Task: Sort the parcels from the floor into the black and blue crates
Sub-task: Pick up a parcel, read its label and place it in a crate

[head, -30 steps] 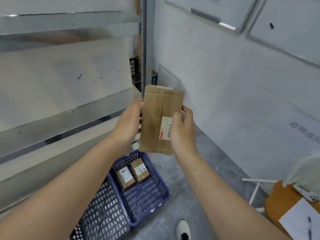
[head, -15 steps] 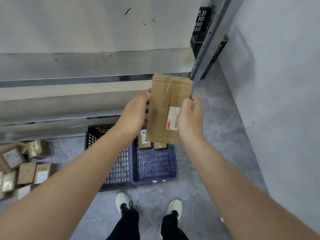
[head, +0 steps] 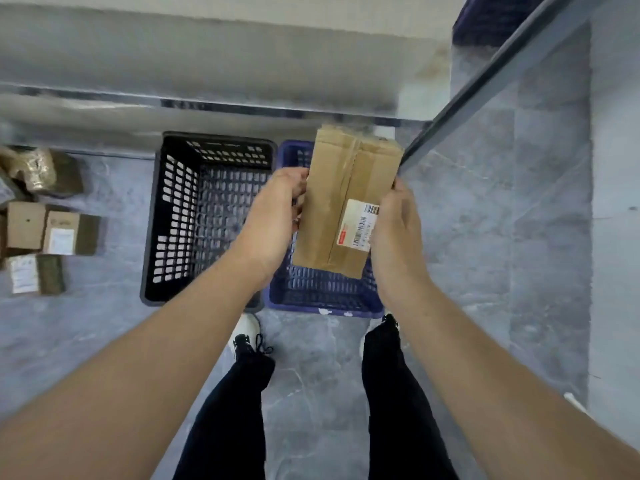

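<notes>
Holding brown parcel (head: 346, 206) above blue crate (head: 322, 299): left hand (head: 273, 216) and right hand (head: 394, 230) both grip its sides. Probably next: lower and release there; black crate (head: 173, 216) sits alongside.

Black trousers (head: 401, 393), white trainers (head: 248, 328) w/ black laces (head: 259, 344); forearms (head: 166, 348) bare, no jewellery visible.

Much of blue crate (head: 322, 306) behind parcel (head: 329, 216)

Grey floor (head: 311, 362): black crate (head: 154, 237), blue crate (head: 322, 299), parcels (head: 59, 233).
</notes>
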The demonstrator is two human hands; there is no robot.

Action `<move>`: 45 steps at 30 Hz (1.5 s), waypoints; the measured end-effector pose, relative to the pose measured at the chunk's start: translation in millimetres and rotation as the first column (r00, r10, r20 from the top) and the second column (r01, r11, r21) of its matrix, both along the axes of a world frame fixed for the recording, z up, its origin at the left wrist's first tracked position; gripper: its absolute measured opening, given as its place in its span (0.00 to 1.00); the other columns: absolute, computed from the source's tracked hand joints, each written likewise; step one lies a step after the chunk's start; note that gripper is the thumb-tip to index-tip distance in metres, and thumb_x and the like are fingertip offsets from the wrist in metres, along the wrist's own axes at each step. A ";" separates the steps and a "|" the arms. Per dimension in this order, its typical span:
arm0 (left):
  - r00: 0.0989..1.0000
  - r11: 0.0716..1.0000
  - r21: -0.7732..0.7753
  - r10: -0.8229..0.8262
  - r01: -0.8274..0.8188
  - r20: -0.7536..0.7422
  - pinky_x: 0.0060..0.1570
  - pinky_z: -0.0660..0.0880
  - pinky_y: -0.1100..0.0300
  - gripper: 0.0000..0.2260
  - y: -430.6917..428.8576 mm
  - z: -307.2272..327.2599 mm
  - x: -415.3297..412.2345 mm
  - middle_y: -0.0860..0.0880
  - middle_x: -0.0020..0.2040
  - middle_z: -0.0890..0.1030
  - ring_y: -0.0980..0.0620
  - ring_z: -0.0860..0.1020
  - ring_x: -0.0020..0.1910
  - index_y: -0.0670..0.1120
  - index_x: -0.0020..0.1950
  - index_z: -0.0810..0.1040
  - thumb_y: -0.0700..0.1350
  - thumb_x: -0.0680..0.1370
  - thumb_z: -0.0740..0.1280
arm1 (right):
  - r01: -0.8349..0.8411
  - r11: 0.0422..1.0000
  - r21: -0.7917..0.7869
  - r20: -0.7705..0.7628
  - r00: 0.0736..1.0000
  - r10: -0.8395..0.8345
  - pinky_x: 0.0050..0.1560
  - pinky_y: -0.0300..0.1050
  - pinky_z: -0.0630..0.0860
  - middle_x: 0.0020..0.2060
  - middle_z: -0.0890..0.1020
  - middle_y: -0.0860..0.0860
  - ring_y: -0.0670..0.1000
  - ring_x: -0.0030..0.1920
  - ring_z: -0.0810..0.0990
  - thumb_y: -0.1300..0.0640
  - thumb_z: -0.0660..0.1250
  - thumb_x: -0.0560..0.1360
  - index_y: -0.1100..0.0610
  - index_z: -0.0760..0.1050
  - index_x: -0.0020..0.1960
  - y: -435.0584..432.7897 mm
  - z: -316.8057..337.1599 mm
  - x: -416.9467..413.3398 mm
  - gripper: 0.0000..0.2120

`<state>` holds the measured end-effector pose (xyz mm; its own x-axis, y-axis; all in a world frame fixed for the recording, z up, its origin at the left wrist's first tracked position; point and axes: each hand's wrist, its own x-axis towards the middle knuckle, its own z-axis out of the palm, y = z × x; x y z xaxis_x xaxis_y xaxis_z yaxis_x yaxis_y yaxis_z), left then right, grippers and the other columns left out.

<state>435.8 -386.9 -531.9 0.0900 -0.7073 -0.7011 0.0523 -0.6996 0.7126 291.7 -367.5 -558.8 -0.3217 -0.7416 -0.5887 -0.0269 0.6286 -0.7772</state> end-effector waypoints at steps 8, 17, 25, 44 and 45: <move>0.993 0.974 0.195 0.116 -0.119 0.026 0.51 0.76 0.57 0.12 22.1 -183.3 4.4 0.63 0.34 0.84 0.55 0.80 0.46 0.54 0.48 0.79 0.50 0.85 0.57 | -0.200 0.957 0.208 0.089 0.979 0.186 0.51 0.42 0.79 0.57 0.83 0.47 0.46 0.56 0.84 0.46 0.58 0.88 0.49 0.67 0.75 19.8 -181.3 -5.2 0.18; 0.994 0.934 0.342 0.085 -0.101 0.061 0.74 0.67 0.46 0.32 62.5 -347.2 9.3 0.54 0.70 0.78 0.51 0.76 0.69 0.60 0.71 0.77 0.69 0.69 0.59 | -0.175 0.902 0.395 0.105 0.984 0.144 0.63 0.60 0.84 0.63 0.84 0.54 0.54 0.58 0.86 0.28 0.53 0.73 0.43 0.78 0.69 43.1 -335.6 12.8 0.33; 0.989 0.898 0.416 0.125 -0.147 0.079 0.66 0.75 0.44 0.26 61.3 -417.5 8.1 0.50 0.61 0.84 0.48 0.81 0.62 0.56 0.65 0.81 0.68 0.76 0.57 | -0.215 0.857 0.468 0.115 0.976 0.183 0.67 0.61 0.81 0.64 0.82 0.55 0.54 0.60 0.84 0.23 0.48 0.68 0.38 0.76 0.74 51.4 -417.5 24.9 0.41; 0.986 0.875 0.455 0.135 -0.166 0.101 0.43 0.72 0.56 0.20 68.5 -481.0 6.1 0.52 0.48 0.82 0.52 0.79 0.49 0.57 0.53 0.80 0.64 0.85 0.51 | -0.260 0.780 0.569 0.313 0.946 0.087 0.46 0.42 0.74 0.49 0.86 0.48 0.46 0.49 0.83 0.37 0.51 0.89 0.47 0.82 0.59 52.7 -475.2 21.1 0.23; 0.986 0.875 0.455 0.133 -0.167 0.105 0.43 0.71 0.57 0.19 68.8 -479.8 6.7 0.54 0.46 0.80 0.53 0.78 0.48 0.59 0.50 0.78 0.63 0.85 0.50 | -0.251 0.776 0.579 0.312 0.947 0.073 0.48 0.44 0.75 0.49 0.87 0.48 0.47 0.49 0.83 0.36 0.52 0.88 0.47 0.82 0.56 51.7 -474.6 21.5 0.23</move>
<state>442.5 -318.1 -1011.7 0.2288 -0.2802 -0.9323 0.1454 -0.9371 0.3173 313.2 -315.8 -1033.4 -0.0012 -0.2306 -0.9731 -0.0277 0.9727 -0.2304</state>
